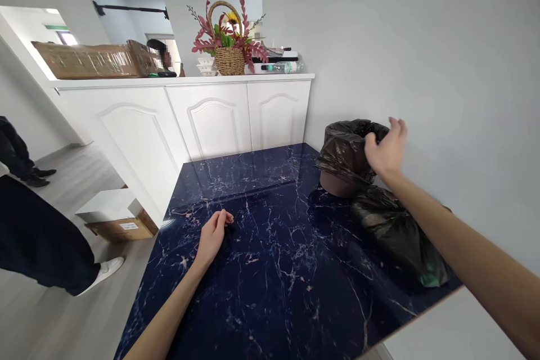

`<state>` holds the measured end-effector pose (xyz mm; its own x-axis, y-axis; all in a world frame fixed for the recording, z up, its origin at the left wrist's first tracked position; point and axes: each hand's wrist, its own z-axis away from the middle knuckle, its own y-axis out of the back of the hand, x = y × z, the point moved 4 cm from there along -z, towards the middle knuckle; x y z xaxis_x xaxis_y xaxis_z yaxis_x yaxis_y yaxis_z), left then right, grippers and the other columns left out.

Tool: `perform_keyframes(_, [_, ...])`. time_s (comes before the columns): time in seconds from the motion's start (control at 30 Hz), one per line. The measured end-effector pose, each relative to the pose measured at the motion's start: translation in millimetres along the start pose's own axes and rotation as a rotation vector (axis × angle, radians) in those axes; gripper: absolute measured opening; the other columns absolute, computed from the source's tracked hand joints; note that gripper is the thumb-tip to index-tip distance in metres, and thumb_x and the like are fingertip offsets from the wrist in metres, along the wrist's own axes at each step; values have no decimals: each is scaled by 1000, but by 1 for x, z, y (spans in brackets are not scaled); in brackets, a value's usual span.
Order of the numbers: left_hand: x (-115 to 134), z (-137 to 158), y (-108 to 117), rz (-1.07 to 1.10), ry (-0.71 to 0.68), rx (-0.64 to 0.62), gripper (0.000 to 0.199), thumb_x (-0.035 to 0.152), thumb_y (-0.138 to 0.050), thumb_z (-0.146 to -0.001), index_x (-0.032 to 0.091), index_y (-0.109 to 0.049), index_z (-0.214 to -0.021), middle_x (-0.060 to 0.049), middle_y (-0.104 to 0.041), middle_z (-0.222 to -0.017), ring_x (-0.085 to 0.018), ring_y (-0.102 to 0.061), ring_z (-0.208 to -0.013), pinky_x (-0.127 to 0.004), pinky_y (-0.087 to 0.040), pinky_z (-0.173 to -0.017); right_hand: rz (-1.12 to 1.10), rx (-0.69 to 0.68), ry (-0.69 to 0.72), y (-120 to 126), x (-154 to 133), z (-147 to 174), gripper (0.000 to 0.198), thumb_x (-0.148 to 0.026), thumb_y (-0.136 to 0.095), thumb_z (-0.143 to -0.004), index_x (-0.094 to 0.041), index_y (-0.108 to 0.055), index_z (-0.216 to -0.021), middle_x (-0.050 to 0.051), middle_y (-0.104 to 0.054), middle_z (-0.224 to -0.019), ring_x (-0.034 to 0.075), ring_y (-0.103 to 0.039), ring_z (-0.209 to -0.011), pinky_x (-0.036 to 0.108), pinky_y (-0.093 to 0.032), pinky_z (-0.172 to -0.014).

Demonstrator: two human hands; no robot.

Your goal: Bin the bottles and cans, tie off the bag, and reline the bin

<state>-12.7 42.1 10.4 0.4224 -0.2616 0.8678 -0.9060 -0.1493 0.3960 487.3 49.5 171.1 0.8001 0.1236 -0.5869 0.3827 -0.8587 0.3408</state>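
Note:
My right hand (387,149) is at the right rim of a small brown trash can (340,184), its thumb and fingers apart and nothing seen between them. A black plastic bag (348,149) lines the can and folds down over its outside. Below my right forearm lies a filled black garbage bag (392,225), with something green showing through near its lower end. My left hand (214,234) rests on the dark blue marbled table (270,270), fingers curled loosely together, with nothing visible in them.
Behind the table, a white cabinet (219,118) carries a flower basket (230,61), a plastic bottle (284,68) and a long cardboard box (93,61). A wall (422,56) borders the right side. Other people stand at left, near a floor box (122,228).

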Motion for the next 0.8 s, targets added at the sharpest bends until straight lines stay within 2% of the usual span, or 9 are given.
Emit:
perform_keyframes(0.03, [1, 0, 0, -7, -2, -6, 56, 71, -47, -100, 23, -72, -87, -6, -76, -89, -26, -71, -89, -37, -55, -89, 7, 6, 54, 0, -12, 14, 66, -29, -58, -98, -11, -43, -160, 25, -31, -173, 40, -28, -163, 68, -25, -131])
perform_keyframes(0.1, [1, 0, -1, -21, -5, -19, 55, 71, -47, -100, 23, -72, -87, -6, -76, -88, -26, -70, -89, -37, -54, -89, -22, -81, 239, -9, -42, 46, 61, -29, -55, -100, -13, -46, -159, 21, -35, -173, 34, -29, -164, 61, -25, -134])
perform_keyframes(0.2, [2, 1, -1, -40, -9, -37, 53, 68, -47, -101, 23, -71, -88, -5, -75, -89, -26, -70, -89, -37, -53, -89, -111, -440, 459, -46, -75, 104, 52, -29, -44, -106, -21, -52, -157, 15, -44, -170, 30, -31, -164, 59, -24, -135])
perform_keyframes(0.23, [2, 2, -1, -47, -9, -43, 52, 67, -47, -102, 23, -71, -89, -5, -75, -89, -25, -70, -89, -36, -53, -89, -105, -580, 455, -63, -77, 122, 52, -31, -41, -108, -22, -51, -158, 12, -44, -171, 27, -27, -166, 57, -21, -137])
perform_keyframes(0.3, [2, 3, -2, -63, -10, -58, 50, 66, -47, -102, 23, -71, -89, -5, -75, -89, -25, -70, -89, -36, -53, -89, -91, -709, 431, -94, -73, 155, 52, -37, -41, -109, -21, -54, -157, 12, -47, -170, 28, -30, -165, 55, -24, -136])
perform_keyframes(0.47, [6, 8, -7, -113, -14, -113, 47, 63, -48, -103, 24, -70, -89, -3, -75, -87, -24, -71, -86, -34, -53, -86, -9, -847, 283, -154, -32, 213, 60, -48, -34, -111, -17, -56, -157, 18, -47, -169, 35, -35, -162, 62, -29, -132])
perform_keyframes(0.6, [11, 10, -11, -158, -29, -182, 46, 60, -47, -106, 25, -70, -88, -2, -74, -84, -23, -70, -82, -32, -52, -78, 29, -892, 257, -167, -12, 227, 62, -51, -33, -111, -19, -56, -158, 15, -47, -170, 35, -34, -163, 60, -26, -133])
perform_keyframes(0.73, [16, 11, -15, -214, -68, -253, 47, 57, -45, -108, 25, -70, -85, -2, -75, -83, -22, -67, -74, -33, -49, -71, 48, -901, 273, -169, -9, 227, 60, -49, -34, -111, -21, -54, -160, 12, -46, -171, 33, -35, -163, 59, -26, -134])
perform_keyframes(0.8, [18, 14, -17, -255, -100, -283, 45, 56, -46, -108, 25, -71, -86, -3, -75, -84, -23, -67, -74, -35, -49, -74, 55, -900, 278, -169, -9, 227, 60, -48, -34, -111, -21, -54, -160, 13, -46, -171, 33, -34, -163, 59, -26, -134])
